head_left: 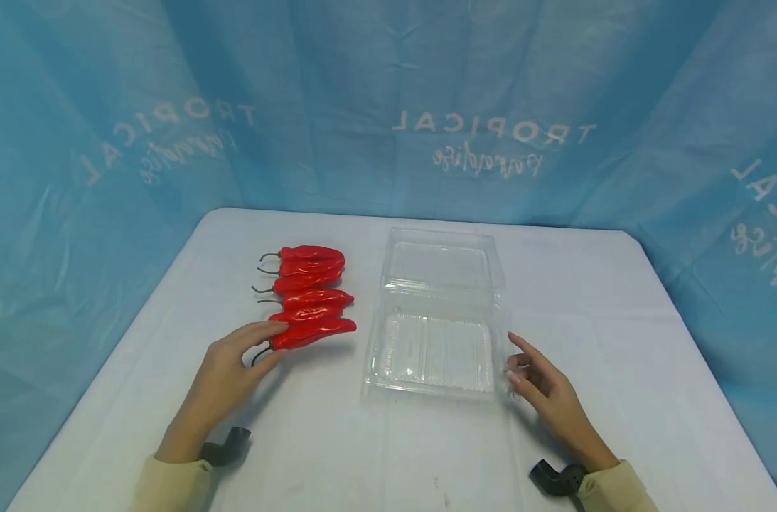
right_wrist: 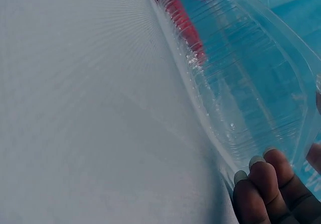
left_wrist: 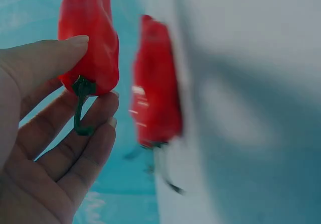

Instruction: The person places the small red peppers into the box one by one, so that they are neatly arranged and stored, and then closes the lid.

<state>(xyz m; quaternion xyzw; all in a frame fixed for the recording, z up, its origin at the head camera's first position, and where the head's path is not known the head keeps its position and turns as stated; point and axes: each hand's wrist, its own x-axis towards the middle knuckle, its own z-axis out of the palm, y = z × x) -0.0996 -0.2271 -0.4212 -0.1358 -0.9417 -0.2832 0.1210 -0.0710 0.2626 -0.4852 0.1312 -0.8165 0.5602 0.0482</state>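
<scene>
My left hand (head_left: pixel 237 363) pinches a red chili pepper (head_left: pixel 314 333) near its stem end, with the thumb across it in the left wrist view. Its green stem (left_wrist: pixel 83 108) hangs over the fingers. Right beside it lies another red pepper (left_wrist: pixel 156 86), the nearest of the column. A clear plastic clamshell box (head_left: pixel 429 391) stands with its lid (head_left: pixel 439 263) folded back. At its right edge, my right hand (head_left: pixel 551 391) holds the rim. In the right wrist view several fingertips (right_wrist: pixel 257 171) press against the side wall, while the thumb is mostly cut off.
More red peppers (head_left: pixel 311 254) lie in a column to the left of the box, stems pointing left. Everything sits on a white table (head_left: pixel 298 455). Blue curtain (head_left: pixel 343 163) with white lettering hangs behind and along both sides.
</scene>
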